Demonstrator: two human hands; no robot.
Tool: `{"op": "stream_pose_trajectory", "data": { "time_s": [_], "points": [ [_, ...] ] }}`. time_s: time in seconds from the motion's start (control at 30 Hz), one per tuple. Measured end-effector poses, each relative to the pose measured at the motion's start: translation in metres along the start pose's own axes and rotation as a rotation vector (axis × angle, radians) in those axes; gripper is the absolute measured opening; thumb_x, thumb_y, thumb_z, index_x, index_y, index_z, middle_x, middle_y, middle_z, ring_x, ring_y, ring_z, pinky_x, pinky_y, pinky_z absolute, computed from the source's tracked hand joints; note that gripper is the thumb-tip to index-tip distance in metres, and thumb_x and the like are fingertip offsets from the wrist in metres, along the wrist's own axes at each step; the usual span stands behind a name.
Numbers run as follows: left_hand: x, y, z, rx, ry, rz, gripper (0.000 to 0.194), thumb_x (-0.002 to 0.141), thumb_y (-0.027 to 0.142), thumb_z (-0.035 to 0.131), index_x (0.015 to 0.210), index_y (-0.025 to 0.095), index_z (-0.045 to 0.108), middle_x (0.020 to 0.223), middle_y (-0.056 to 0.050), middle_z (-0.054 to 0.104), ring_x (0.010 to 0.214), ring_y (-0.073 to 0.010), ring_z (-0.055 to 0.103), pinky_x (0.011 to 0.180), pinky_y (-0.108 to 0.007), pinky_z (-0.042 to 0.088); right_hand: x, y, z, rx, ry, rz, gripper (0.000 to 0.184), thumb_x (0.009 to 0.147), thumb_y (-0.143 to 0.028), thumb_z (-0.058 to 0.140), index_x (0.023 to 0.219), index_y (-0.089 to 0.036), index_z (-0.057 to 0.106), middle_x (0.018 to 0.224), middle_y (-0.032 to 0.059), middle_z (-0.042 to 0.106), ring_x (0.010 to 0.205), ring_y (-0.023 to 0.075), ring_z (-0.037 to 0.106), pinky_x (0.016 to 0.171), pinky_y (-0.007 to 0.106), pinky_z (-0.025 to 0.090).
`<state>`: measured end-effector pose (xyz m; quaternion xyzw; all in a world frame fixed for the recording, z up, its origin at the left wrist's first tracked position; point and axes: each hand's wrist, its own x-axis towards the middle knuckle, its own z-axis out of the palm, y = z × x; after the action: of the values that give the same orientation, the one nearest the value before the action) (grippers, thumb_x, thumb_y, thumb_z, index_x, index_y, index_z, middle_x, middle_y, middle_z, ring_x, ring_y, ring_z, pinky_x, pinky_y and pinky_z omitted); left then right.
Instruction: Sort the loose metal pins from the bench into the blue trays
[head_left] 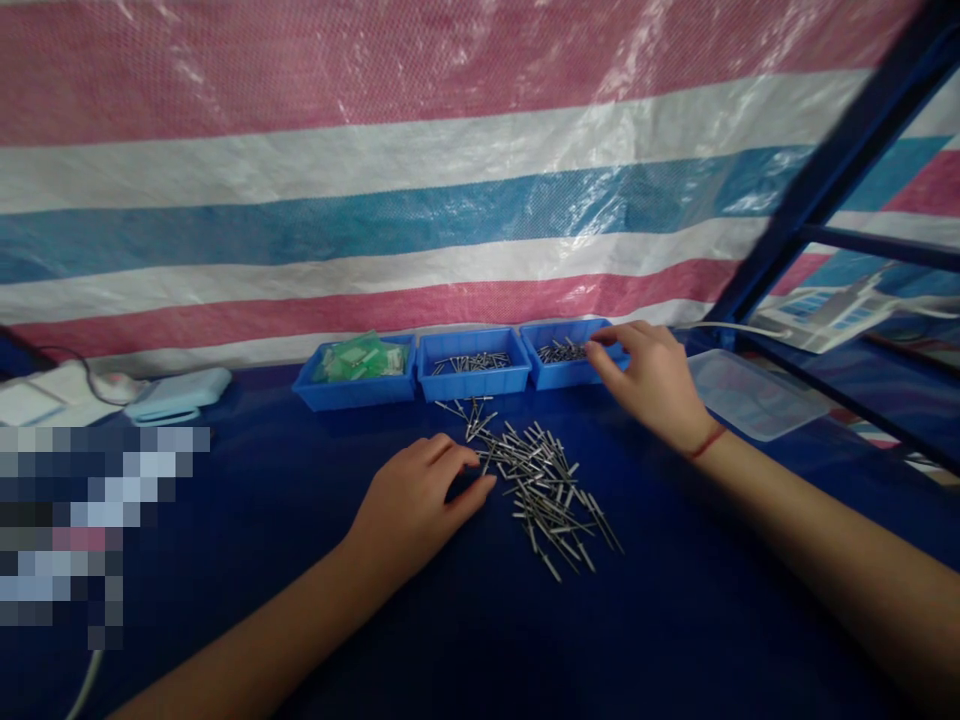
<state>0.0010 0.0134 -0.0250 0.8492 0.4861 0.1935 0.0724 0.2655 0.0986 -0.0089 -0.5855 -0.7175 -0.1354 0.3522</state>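
A loose pile of silver blind rivets (544,485) lies on the dark blue table. My left hand (420,495) rests at the pile's left edge, thumb and index finger a little apart, with no rivet plainly between them. Over the front right of the right blue bin (566,373) is my right hand (651,378), its thumb and fingers apart and nothing visible in them. Small metal rivets (561,350) lie inside that bin, partly hidden by the hand. More rivets (480,362) fill the bottom of the middle blue bin (476,383).
The left blue bin (356,392) holds green plastic packets (364,358). A clear plastic lid (757,395) lies right of my right hand, near a blue metal frame (817,190). A light blue case (180,393) sits at the left. Striped sheeting (450,220) hangs behind the bins.
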Motion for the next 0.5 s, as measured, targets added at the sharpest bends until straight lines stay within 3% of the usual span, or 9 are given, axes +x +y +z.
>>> {"op": "stream_pose_trajectory", "data": {
  "time_s": [0.1, 0.23, 0.37, 0.5],
  "points": [
    [0.001, -0.001, 0.005, 0.049, -0.067, -0.010, 0.020, 0.088, 0.034, 0.049, 0.088, 0.018, 0.062, 0.087, -0.004, 0.062, 0.081, -0.0206, 0.058, 0.073, -0.034, 0.044, -0.006, -0.007, -0.002, 0.047, -0.020, -0.046, 0.021, 0.083, -0.031, 0.051, 0.088, -0.017, 0.066, 0.090, 0.0092, 0.067, 0.087, 0.0257, 0.059, 0.077, 0.039, 0.042],
    [0.002, -0.002, 0.006, 0.025, -0.072, -0.041, 0.020, 0.090, 0.026, 0.043, 0.088, 0.018, 0.061, 0.086, -0.004, 0.060, 0.079, -0.0186, 0.058, 0.071, -0.031, 0.044, -0.020, -0.033, -0.009, 0.191, -0.114, -0.144, 0.017, 0.084, -0.027, 0.050, 0.084, -0.018, 0.065, 0.090, 0.0062, 0.067, 0.088, 0.0232, 0.058, 0.082, 0.040, 0.041],
    [0.002, 0.003, 0.002, -0.160, 0.021, -0.115, 0.020, 0.091, 0.027, 0.041, 0.088, 0.018, 0.058, 0.080, -0.002, 0.056, 0.073, -0.0157, 0.056, 0.068, -0.028, 0.042, -0.038, -0.063, -0.012, 0.388, -0.287, -0.177, 0.013, 0.082, -0.023, 0.054, 0.084, -0.020, 0.066, 0.089, 0.0032, 0.067, 0.086, 0.0197, 0.059, 0.082, 0.038, 0.043],
    [0.001, 0.013, -0.001, -0.380, 0.065, -0.165, 0.017, 0.090, 0.027, 0.043, 0.084, 0.018, 0.056, 0.075, 0.000, 0.054, 0.068, -0.0136, 0.053, 0.064, -0.026, 0.040, -0.050, -0.083, -0.015, 0.708, -0.386, -0.121, 0.011, 0.082, -0.026, 0.057, 0.086, -0.020, 0.066, 0.087, 0.0024, 0.067, 0.082, 0.0155, 0.060, 0.077, 0.032, 0.047]
  ]
}}
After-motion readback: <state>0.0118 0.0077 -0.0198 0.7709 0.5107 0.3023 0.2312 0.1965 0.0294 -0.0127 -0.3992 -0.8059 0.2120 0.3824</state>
